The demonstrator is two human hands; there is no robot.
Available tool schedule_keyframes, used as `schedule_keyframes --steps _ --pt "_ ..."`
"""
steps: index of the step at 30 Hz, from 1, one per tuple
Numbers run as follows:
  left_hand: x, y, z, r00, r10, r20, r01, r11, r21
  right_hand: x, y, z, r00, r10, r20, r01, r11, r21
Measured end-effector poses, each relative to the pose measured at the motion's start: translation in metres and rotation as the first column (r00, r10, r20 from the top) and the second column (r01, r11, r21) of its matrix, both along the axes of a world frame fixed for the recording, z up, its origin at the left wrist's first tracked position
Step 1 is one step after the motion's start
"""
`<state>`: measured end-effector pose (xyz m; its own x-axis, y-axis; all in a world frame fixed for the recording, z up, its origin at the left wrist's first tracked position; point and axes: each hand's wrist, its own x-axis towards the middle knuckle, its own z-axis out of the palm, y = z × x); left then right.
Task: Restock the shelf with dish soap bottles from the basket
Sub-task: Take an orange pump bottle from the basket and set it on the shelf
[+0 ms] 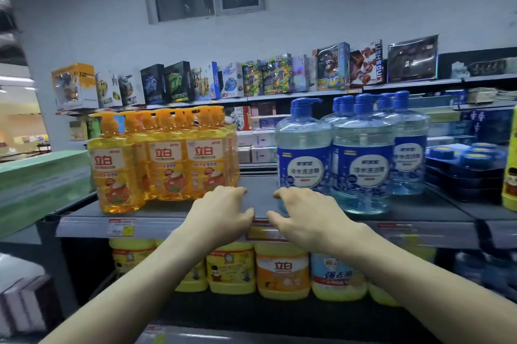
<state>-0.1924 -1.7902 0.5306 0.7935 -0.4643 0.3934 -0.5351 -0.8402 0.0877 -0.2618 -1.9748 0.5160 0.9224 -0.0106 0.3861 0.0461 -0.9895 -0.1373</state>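
Several orange dish soap bottles (167, 159) with pump tops stand in a group on the left of the grey shelf (257, 203). Several clear-blue pump bottles (361, 164) with blue labels stand on its right. Between the two groups is a bare gap. My left hand (221, 212) and my right hand (305, 215) rest side by side at the shelf's front edge in that gap, fingers curled, holding nothing. The left fingertips are close to the nearest orange bottle; the right ones are close to the front blue bottle. No basket is in view.
Yellow and orange tubs (282, 271) fill the shelf below. Toy boxes (212, 80) line a higher shelf behind. Dark blue trays with caps (464, 164) sit at the right, a green box (42, 175) at the left. Price tags (121, 227) run along the shelf edge.
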Motion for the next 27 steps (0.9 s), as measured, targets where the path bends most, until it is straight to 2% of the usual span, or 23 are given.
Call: schedule_keyframes --steps 8,15,20,23,25,27 --pt "-0.019 -0.072 -0.007 0.998 0.043 -0.044 -0.043 0.999 -0.012 -0.049 -0.088 -0.006 0.991 -0.124 0.041 0.125 0.992 -0.017" --pt "-0.005 -0.100 -0.013 0.992 0.034 -0.125 -0.043 0.996 -0.076 -0.066 -0.144 -0.014 0.967 -0.225 0.119 0.218 0.974 0.068" --pt "0.009 -0.103 -0.017 0.985 -0.043 -0.164 0.008 0.978 -0.207 -0.052 -0.164 -0.020 0.929 -0.324 0.181 0.241 0.897 0.370" --pt "0.020 -0.097 -0.022 0.968 -0.173 -0.185 0.104 0.937 -0.333 -0.043 -0.166 -0.022 0.935 -0.324 0.142 0.209 0.830 0.518" --pt "0.027 -0.094 -0.027 0.937 -0.284 -0.203 0.165 0.872 -0.460 -0.039 -0.164 -0.023 0.941 -0.322 0.103 0.219 0.812 0.541" --pt "0.034 -0.093 -0.034 0.927 -0.332 -0.174 0.203 0.834 -0.513 -0.034 -0.162 -0.024 0.929 -0.352 0.114 0.246 0.819 0.518"
